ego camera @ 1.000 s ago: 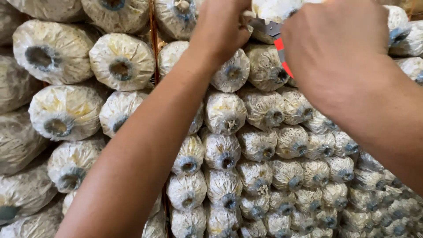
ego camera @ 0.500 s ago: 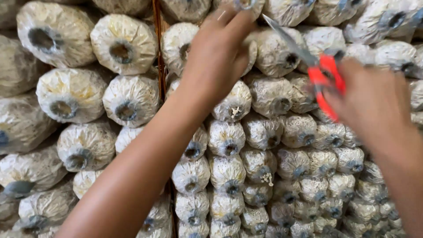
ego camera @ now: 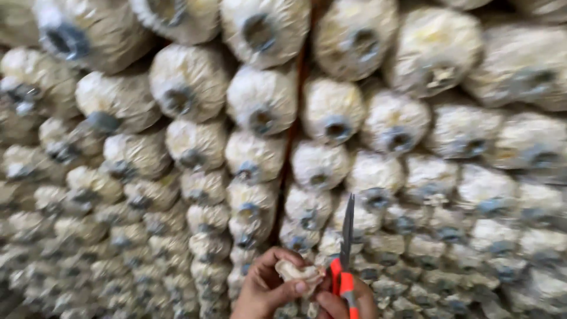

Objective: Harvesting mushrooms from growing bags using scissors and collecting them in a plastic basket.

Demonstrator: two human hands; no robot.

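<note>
At the bottom centre of the frame, the left hand (ego camera: 269, 289) pinches a pale cut mushroom clump (ego camera: 300, 274) while the right hand (ego camera: 345, 302) grips closed orange-handled scissors (ego camera: 345, 248), so one cutting looks done, with stacked mushroom bags (ego camera: 260, 97) above.

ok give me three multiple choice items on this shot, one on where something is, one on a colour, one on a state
1. Where are the two hands in the head view?
A. top left corner
B. bottom centre
C. far right edge

2. What colour are the handles of the scissors?
A. orange-red
B. blue
C. green

3. How do the scissor blades stand?
A. spread wide open
C. closed together, pointing up
B. lying flat on a table

Answers
1: B, the left hand and right hand sit low in the middle, before the wall of stacked pale plastic-wrapped round bags.
2: A, the orange-red handled metal scissors show that colour in the right hand's grip.
3: C, the blades form one thin upright line beside the small pale clump that the left hand holds.
</note>
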